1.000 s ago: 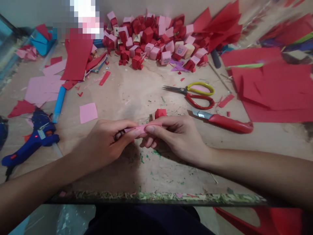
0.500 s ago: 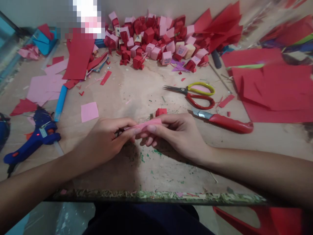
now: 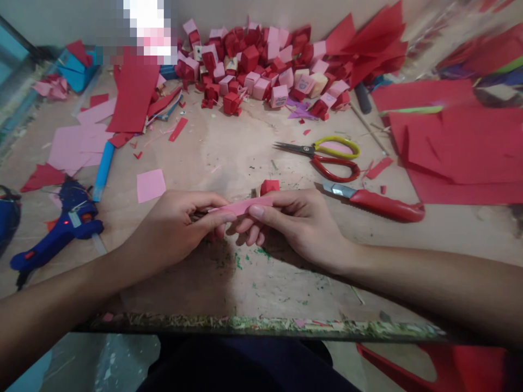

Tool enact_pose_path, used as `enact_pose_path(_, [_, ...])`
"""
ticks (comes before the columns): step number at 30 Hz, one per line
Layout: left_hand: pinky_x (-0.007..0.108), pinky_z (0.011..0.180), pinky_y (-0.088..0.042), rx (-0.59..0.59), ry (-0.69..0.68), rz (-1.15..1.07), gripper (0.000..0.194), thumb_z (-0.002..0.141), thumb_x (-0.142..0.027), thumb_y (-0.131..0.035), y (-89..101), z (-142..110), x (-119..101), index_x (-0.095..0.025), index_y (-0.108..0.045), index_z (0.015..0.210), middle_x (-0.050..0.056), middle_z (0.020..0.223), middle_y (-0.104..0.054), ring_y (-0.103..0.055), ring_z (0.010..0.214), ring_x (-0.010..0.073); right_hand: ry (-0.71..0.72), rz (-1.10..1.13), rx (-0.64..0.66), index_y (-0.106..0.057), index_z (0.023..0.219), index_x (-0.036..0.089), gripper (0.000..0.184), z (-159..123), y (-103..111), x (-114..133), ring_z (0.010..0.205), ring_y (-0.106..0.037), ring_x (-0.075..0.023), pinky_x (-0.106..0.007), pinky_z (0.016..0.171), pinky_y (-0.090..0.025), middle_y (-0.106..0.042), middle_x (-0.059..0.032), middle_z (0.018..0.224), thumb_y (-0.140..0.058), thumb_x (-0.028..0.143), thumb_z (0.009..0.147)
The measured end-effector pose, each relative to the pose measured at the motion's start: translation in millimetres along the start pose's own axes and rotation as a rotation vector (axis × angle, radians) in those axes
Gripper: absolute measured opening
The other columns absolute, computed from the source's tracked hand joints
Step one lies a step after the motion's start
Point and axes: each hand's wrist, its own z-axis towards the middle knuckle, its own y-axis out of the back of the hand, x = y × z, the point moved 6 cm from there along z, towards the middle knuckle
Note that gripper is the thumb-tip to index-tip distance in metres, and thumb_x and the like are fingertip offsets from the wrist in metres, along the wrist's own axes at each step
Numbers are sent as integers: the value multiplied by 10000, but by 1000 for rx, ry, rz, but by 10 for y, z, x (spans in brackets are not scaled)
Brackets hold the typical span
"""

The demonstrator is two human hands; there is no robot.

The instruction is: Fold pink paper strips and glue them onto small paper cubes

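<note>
A narrow strip of pink paper (image 3: pixel 245 206) is stretched between my two hands, low over the middle of the table. My left hand (image 3: pixel 186 228) pinches its left end between thumb and fingers. At the other end, my right hand (image 3: pixel 296 220) grips it with the thumb on top, the other fingers curled beneath. Just behind my right fingers sits a small red paper box (image 3: pixel 270 187), partly hidden by them. A square of pink paper (image 3: pixel 151 185) lies flat beyond my left wrist.
Scissors (image 3: pixel 316 155) and a red-handled utility knife (image 3: pixel 373 204) lie right of my hands. A blue glue gun (image 3: pixel 61 228) with a lit red light rests at left. Many small pink and red paper boxes (image 3: pixel 249 81) are heaped at the back; red sheets (image 3: pixel 482 141) lie far right.
The pink strip has turned slightly in my fingers, showing more of its face. Both hands stay in nearly the same place; the rest of the table looks unchanged.
</note>
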Motion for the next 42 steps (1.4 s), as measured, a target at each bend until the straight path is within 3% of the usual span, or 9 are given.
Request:
enact_pose_path(5, [135, 479, -434, -1, 45, -26, 197, 955, -265, -691, 25, 19, -6, -212, -777, 786, -63, 595, -694, -611, 521, 64, 48, -57, -40, -814, 886, 128, 251, -7, 21, 22, 632, -716, -122, -218, 595, -587, -776, -64, 756, -726, 352, 960])
enact_pose_path(16, [168, 462, -396, -10, 97, 2, 234, 948, -351, -676, 67, 41, 32, -222, -770, 776, -42, 623, -686, -586, 535, 84, 2, -165, -38, -755, 894, 123, 239, -7, 14, -12, 660, -690, -132, -246, 612, -569, -715, -48, 719, -644, 309, 994])
enact_pose_path(20, [163, 495, -420, -20, 74, -15, 225, 940, -329, -676, 75, 41, -31, -210, -766, 771, -39, 632, -688, -602, 564, 87, -5, -183, -35, -740, 859, 133, 236, -13, 6, 13, 652, -687, -129, -246, 587, -561, -757, -74, 798, -637, 302, 987])
enact_pose_path(24, [163, 501, -436, -23, 65, -10, 198, 927, -277, -661, 76, 47, -57, -200, -766, 777, -34, 636, -697, -615, 568, 94, -5, -188, -30, -729, 834, 145, 220, -10, 3, 18, 653, -690, -138, -258, 603, -579, -720, -51, 724, -624, 271, 980])
enact_pose_path(31, [161, 473, -406, -18, 2, 43, 199, 960, -302, -652, 71, 8, -54, -204, -767, 829, -45, 654, -712, -609, 553, 82, 15, -188, -61, -721, 846, 147, 160, -7, -3, 13, 640, -691, -140, -270, 577, -592, -748, -63, 795, -668, 262, 944])
enact_pose_path(42, [205, 502, -383, 13, -73, 146, 216, 990, -327, -639, 16, -9, -62, -206, -769, 868, -48, 668, -701, -589, 571, 90, 74, -315, -84, -726, 767, 177, 114, -27, 17, 10, 621, -667, -150, -280, 562, -574, -725, -38, 718, -678, 155, 868])
